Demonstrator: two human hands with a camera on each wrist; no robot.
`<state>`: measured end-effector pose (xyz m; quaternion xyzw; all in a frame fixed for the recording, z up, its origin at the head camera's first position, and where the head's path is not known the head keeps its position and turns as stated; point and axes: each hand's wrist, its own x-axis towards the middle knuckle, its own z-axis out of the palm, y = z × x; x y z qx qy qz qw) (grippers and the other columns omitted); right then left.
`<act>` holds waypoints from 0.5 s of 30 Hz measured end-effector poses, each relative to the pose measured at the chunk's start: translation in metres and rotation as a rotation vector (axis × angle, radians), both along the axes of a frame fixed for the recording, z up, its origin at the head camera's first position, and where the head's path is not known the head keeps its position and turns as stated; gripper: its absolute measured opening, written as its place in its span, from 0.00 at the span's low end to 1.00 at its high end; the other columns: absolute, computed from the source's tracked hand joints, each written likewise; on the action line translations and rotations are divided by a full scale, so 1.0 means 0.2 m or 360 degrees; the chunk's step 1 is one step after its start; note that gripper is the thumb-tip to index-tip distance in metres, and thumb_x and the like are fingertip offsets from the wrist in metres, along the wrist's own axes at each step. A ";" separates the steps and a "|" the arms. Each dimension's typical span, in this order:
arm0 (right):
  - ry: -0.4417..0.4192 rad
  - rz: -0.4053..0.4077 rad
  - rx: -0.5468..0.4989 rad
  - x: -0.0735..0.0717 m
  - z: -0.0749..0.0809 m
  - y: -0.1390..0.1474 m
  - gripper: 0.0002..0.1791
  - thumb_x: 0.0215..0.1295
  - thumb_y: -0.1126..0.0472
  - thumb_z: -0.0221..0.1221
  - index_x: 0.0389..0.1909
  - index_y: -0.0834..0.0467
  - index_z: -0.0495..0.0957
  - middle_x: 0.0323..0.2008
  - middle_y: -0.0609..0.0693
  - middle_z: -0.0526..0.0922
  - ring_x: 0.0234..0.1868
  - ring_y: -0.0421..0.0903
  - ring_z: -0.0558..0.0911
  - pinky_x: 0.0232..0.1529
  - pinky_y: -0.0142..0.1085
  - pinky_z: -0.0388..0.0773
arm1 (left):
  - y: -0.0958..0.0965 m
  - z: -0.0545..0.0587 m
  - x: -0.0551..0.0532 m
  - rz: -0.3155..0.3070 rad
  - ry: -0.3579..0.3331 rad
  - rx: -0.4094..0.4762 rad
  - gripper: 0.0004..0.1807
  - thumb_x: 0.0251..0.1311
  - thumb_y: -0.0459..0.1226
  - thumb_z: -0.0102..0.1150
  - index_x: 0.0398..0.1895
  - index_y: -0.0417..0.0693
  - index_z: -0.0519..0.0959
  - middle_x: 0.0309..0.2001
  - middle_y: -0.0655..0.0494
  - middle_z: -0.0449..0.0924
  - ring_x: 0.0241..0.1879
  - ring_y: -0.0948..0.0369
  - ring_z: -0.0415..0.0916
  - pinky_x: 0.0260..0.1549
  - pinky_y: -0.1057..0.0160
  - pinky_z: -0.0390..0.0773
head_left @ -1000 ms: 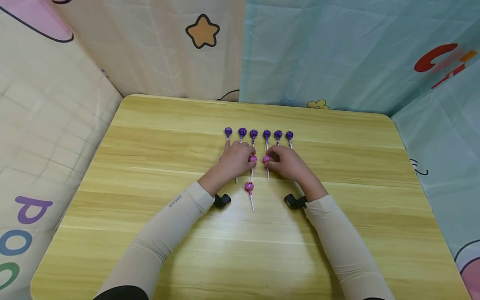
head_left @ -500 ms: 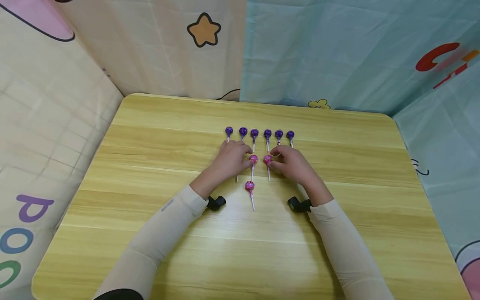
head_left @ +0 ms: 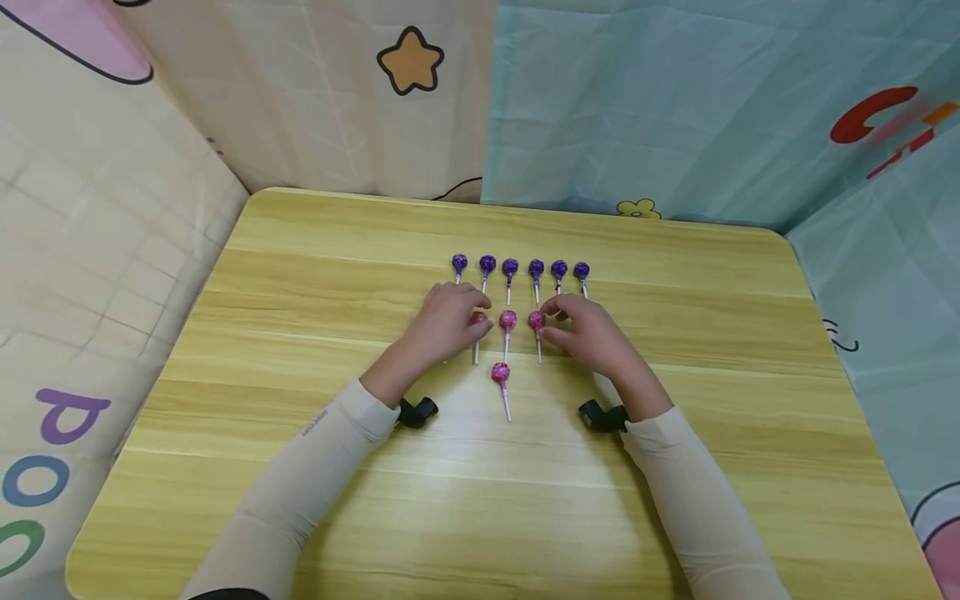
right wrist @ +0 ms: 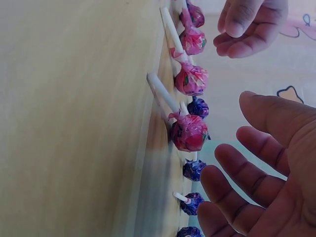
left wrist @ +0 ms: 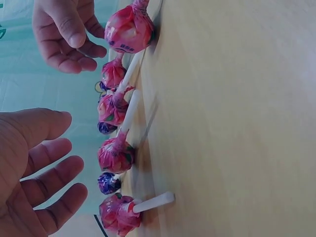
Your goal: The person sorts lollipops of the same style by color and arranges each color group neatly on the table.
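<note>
A row of purple-wrapped lollipops [head_left: 510, 267] lies across the table, heads toward the far edge. Nearer me is a second row, of pink lollipops [head_left: 507, 320], with a single pink lollipop [head_left: 500, 372] in front of it. My left hand [head_left: 445, 321] hovers over the left part of the pink row, fingers apart and holding nothing in the left wrist view; it partly covers one pink lollipop [head_left: 477, 318]. By the rightmost pink lollipop [head_left: 536, 321] is my right hand [head_left: 585, 332]. Its fingers are loosely bent, with nothing between them in the right wrist view.
The wooden table [head_left: 480, 517] has rounded corners and stands against printed curtains [head_left: 637, 100] at the back and sides. A black wrist camera [head_left: 417, 412] sticks out under the left wrist, another black camera [head_left: 602, 416] under the right.
My left hand has moved left, away from the middle pink lollipop, uncovering another pink one. My right hand has loosened from its pink lollipop and drawn slightly right.
</note>
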<state>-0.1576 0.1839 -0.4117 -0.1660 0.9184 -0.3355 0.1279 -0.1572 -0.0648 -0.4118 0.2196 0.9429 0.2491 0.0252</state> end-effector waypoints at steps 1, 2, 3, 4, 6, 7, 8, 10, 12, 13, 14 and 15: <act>0.0002 0.0001 -0.0005 0.01 0.00 0.00 0.15 0.68 0.59 0.63 0.52 0.58 0.79 0.52 0.54 0.79 0.54 0.55 0.76 0.54 0.52 0.74 | -0.01 0.00 0.00 0.0002 0.0001 0.0004 0.16 0.63 0.42 0.64 0.49 0.42 0.83 0.49 0.49 0.83 0.53 0.47 0.75 0.66 0.37 0.57; 0.0006 0.0000 -0.0013 0.01 0.00 0.00 0.14 0.68 0.59 0.63 0.52 0.58 0.79 0.52 0.53 0.79 0.54 0.55 0.76 0.54 0.52 0.74 | -0.01 0.00 0.00 0.0006 0.0001 0.0008 0.16 0.63 0.42 0.64 0.49 0.42 0.83 0.49 0.49 0.83 0.53 0.47 0.75 0.66 0.38 0.58; 0.0011 0.0001 -0.0020 0.02 0.00 0.00 0.14 0.68 0.59 0.63 0.51 0.58 0.79 0.52 0.53 0.79 0.54 0.55 0.76 0.54 0.52 0.75 | -0.02 0.01 0.01 0.0010 -0.0004 0.0016 0.15 0.63 0.41 0.65 0.49 0.42 0.84 0.48 0.49 0.83 0.52 0.47 0.75 0.65 0.39 0.59; 0.0015 0.0002 -0.0030 0.02 0.00 -0.01 0.13 0.68 0.59 0.63 0.51 0.58 0.79 0.51 0.52 0.79 0.54 0.54 0.76 0.54 0.52 0.75 | -0.03 0.01 0.01 0.0013 -0.0001 0.0022 0.15 0.63 0.41 0.65 0.48 0.41 0.84 0.48 0.49 0.83 0.52 0.48 0.75 0.64 0.41 0.61; 0.0018 0.0013 -0.0052 0.04 0.01 -0.01 0.13 0.67 0.60 0.64 0.50 0.58 0.80 0.51 0.52 0.80 0.53 0.54 0.76 0.54 0.52 0.74 | -0.04 0.01 0.01 0.0013 0.0006 0.0034 0.15 0.63 0.41 0.65 0.47 0.41 0.84 0.47 0.48 0.84 0.49 0.49 0.76 0.61 0.46 0.65; 0.0019 0.0023 -0.0064 0.04 0.00 -0.01 0.13 0.67 0.60 0.64 0.50 0.58 0.80 0.51 0.51 0.80 0.53 0.54 0.77 0.55 0.52 0.74 | -0.04 0.01 0.01 0.0015 0.0011 0.0046 0.15 0.63 0.41 0.65 0.47 0.41 0.84 0.46 0.48 0.84 0.48 0.50 0.76 0.60 0.47 0.66; 0.0021 0.0035 -0.0076 0.05 0.00 -0.02 0.13 0.67 0.61 0.64 0.50 0.58 0.80 0.50 0.51 0.81 0.53 0.54 0.77 0.55 0.51 0.74 | -0.05 0.01 0.02 0.0015 0.0016 0.0057 0.15 0.63 0.41 0.66 0.46 0.40 0.84 0.45 0.48 0.84 0.45 0.51 0.76 0.59 0.48 0.67; 0.0024 0.0060 -0.0090 0.06 0.00 -0.03 0.13 0.67 0.61 0.64 0.50 0.59 0.80 0.50 0.51 0.81 0.53 0.53 0.77 0.56 0.51 0.74 | -0.06 0.01 0.02 0.0008 0.0038 0.0069 0.14 0.63 0.41 0.66 0.45 0.40 0.84 0.43 0.48 0.84 0.41 0.53 0.76 0.55 0.51 0.69; 0.0031 0.0082 -0.0096 0.07 -0.01 -0.04 0.14 0.66 0.61 0.64 0.50 0.60 0.80 0.49 0.52 0.81 0.52 0.53 0.78 0.56 0.50 0.75 | -0.08 0.01 0.02 0.0008 0.0046 0.0079 0.14 0.62 0.41 0.67 0.45 0.40 0.84 0.41 0.48 0.84 0.38 0.54 0.75 0.53 0.52 0.69; 0.0034 0.0091 -0.0097 0.08 -0.01 -0.04 0.14 0.66 0.61 0.65 0.50 0.60 0.80 0.48 0.52 0.81 0.52 0.52 0.78 0.56 0.49 0.75 | -0.09 0.00 0.03 0.0009 0.0048 0.0083 0.14 0.62 0.40 0.67 0.45 0.40 0.84 0.40 0.48 0.83 0.37 0.55 0.75 0.52 0.53 0.70; 0.0035 0.0099 -0.0097 0.08 -0.01 -0.05 0.14 0.66 0.61 0.65 0.50 0.61 0.80 0.48 0.52 0.81 0.51 0.52 0.78 0.56 0.49 0.76 | -0.10 0.00 0.03 0.0011 0.0051 0.0082 0.14 0.61 0.40 0.67 0.45 0.39 0.84 0.39 0.48 0.83 0.37 0.55 0.74 0.51 0.53 0.70; 0.0035 0.0106 -0.0091 0.08 -0.01 -0.05 0.14 0.66 0.60 0.65 0.50 0.60 0.79 0.48 0.52 0.81 0.51 0.52 0.78 0.55 0.48 0.76 | -0.11 0.00 0.04 0.0014 0.0051 0.0085 0.14 0.61 0.40 0.67 0.45 0.39 0.84 0.40 0.48 0.83 0.37 0.54 0.74 0.49 0.53 0.71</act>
